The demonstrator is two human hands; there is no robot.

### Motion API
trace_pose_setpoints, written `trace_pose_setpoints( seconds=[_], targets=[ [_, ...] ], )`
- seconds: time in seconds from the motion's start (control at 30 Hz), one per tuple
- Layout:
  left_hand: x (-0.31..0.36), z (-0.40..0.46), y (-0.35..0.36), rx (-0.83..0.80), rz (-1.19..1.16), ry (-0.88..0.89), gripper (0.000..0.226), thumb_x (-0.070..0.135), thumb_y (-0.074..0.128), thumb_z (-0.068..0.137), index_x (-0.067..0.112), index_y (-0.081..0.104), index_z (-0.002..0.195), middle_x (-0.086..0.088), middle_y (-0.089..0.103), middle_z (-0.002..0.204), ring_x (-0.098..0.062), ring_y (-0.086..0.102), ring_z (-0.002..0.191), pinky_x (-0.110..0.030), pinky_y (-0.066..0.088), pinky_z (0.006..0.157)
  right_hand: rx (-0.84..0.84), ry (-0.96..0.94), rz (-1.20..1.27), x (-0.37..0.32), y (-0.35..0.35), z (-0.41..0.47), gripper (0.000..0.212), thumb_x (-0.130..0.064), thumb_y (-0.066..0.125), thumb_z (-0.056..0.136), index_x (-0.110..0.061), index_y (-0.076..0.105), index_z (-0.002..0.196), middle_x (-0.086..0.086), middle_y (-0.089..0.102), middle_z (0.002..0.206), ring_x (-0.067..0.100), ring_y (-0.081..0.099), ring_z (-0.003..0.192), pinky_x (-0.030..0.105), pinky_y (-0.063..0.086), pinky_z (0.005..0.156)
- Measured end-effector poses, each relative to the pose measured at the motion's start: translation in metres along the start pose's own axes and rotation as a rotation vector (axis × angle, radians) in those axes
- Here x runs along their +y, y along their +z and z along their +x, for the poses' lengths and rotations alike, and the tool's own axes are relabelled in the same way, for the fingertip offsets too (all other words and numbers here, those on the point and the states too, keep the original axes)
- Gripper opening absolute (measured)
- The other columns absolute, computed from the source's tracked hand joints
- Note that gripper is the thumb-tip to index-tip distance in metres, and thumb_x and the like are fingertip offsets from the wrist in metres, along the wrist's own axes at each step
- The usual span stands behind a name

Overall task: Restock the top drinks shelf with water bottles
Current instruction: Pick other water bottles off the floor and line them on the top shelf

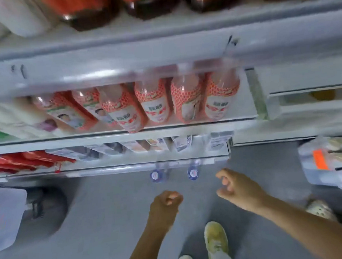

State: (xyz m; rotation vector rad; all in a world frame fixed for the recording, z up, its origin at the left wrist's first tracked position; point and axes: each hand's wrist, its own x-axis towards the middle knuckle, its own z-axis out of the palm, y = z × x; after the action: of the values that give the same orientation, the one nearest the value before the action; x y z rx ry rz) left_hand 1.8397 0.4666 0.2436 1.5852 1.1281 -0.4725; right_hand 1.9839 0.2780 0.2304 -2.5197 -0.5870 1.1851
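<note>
While two blue-capped water bottles (156, 174) stand on the floor just beyond both sets of fingertips, the left hand (165, 203) is curled around nothing and the right hand (237, 187) hangs loosely curled and holds nothing, likely reaching to collect them for the shelf overhead.

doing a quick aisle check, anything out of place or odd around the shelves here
Two clear plastic water bottles with blue-and-white caps stand on the grey floor at the foot of the white shelving, not on a shelf. On the shelf above, one red-patterned drink bottle juts past its row's front edge. Both hands are empty.
</note>
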Motion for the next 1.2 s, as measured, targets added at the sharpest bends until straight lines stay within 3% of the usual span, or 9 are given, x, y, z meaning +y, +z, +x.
trace_pose_setpoints(
  seconds=[0.13,0.27,0.4,0.53,0.67,0.9,1.03,1.13,1.2],
  targets=[
    [-0.08,0.109,0.036,0.072,-0.071,-0.107,0.038,0.026,0.065,0.094,0.01,0.056,0.127,-0.012,0.065,0.118,-0.031,0.063,0.106,-0.044,0.05,0.095,-0.033,0.081,0.169,0.043,0.095,0.1,0.073,-0.032,0.077,0.082,-0.019,0.038,0.142,0.003,0.049,0.139,0.014,0.055,0.119,0.031,0.046,0.094],
    [-0.144,0.207,0.051,0.177,-0.124,-0.122,0.082,0.016,0.074,0.087,0.003,0.025,0.151,-0.017,0.046,0.145,-0.034,0.053,0.126,-0.046,0.043,0.106,0.033,0.137,0.231,0.074,0.166,0.184,0.1,-0.03,0.084,0.074,-0.013,0.023,0.152,0.007,0.034,0.154,0.021,0.042,0.137,0.026,0.035,0.101],
    [-0.172,0.28,0.048,0.319,-0.229,0.003,0.1,0.008,0.087,0.072,0.006,0.024,0.151,-0.017,0.042,0.15,-0.034,0.049,0.132,-0.048,0.039,0.111,0.148,0.059,0.398,0.084,0.207,0.243,0.088,-0.017,0.09,0.064,-0.011,0.044,0.139,0.007,0.047,0.14,0.024,0.05,0.125,0.027,0.04,0.098],
    [-0.17,0.317,0.041,0.344,-0.244,0.201,0.075,0.023,0.087,0.052,-0.006,0.056,0.114,-0.029,0.062,0.107,-0.035,0.063,0.093,-0.056,0.052,0.092,0.387,0.017,0.534,0.077,0.233,0.26,0.071,-0.013,0.09,0.06,-0.014,0.057,0.123,0.002,0.065,0.113,0.018,0.062,0.1,0.03,0.049,0.089],
    [-0.169,0.314,0.043,0.39,-0.12,0.141,0.05,0.028,0.088,0.06,0.015,0.064,0.102,-0.009,0.071,0.097,-0.029,0.067,0.091,-0.047,0.055,0.088,0.467,-0.008,0.515,0.074,0.235,0.258,0.056,-0.018,0.088,0.064,-0.02,0.062,0.114,-0.001,0.071,0.1,0.022,0.067,0.092,0.037,0.053,0.084],
    [-0.145,0.238,0.038,0.21,-0.045,0.154,0.028,0.029,0.067,0.061,0.015,0.063,0.085,-0.014,0.07,0.081,-0.037,0.067,0.078,-0.046,0.058,0.075,0.293,0.019,0.563,0.059,0.179,0.191,0.042,-0.027,0.084,0.063,-0.027,0.065,0.101,-0.01,0.073,0.094,0.014,0.067,0.09,0.038,0.054,0.084],
    [-0.121,0.16,0.026,0.177,-0.066,0.159,0.04,0.019,0.085,0.07,0.018,0.059,0.101,-0.003,0.067,0.091,-0.024,0.065,0.083,-0.033,0.054,0.078,0.19,-0.059,0.628,0.028,0.129,0.118,0.039,-0.022,0.081,0.061,-0.026,0.068,0.097,-0.012,0.074,0.09,0.007,0.069,0.085,0.027,0.052,0.078],
    [-0.089,0.101,0.008,0.061,-0.055,0.23,0.028,0.024,0.078,0.07,0.015,0.059,0.088,-0.016,0.068,0.084,-0.037,0.064,0.078,-0.051,0.056,0.078,0.181,-0.085,0.673,-0.001,0.089,0.065,0.041,-0.022,0.083,0.057,-0.027,0.067,0.094,-0.014,0.073,0.086,0.002,0.068,0.078,0.015,0.05,0.07],
    [-0.066,0.062,-0.004,0.005,-0.054,0.277,0.02,0.026,0.071,0.066,0.017,0.058,0.079,-0.019,0.065,0.078,-0.031,0.06,0.07,-0.057,0.054,0.076,0.164,-0.106,0.67,-0.018,0.061,0.029,0.042,-0.019,0.085,0.061,-0.026,0.067,0.098,-0.01,0.074,0.089,0.007,0.07,0.083,0.02,0.053,0.074]
  ],
)
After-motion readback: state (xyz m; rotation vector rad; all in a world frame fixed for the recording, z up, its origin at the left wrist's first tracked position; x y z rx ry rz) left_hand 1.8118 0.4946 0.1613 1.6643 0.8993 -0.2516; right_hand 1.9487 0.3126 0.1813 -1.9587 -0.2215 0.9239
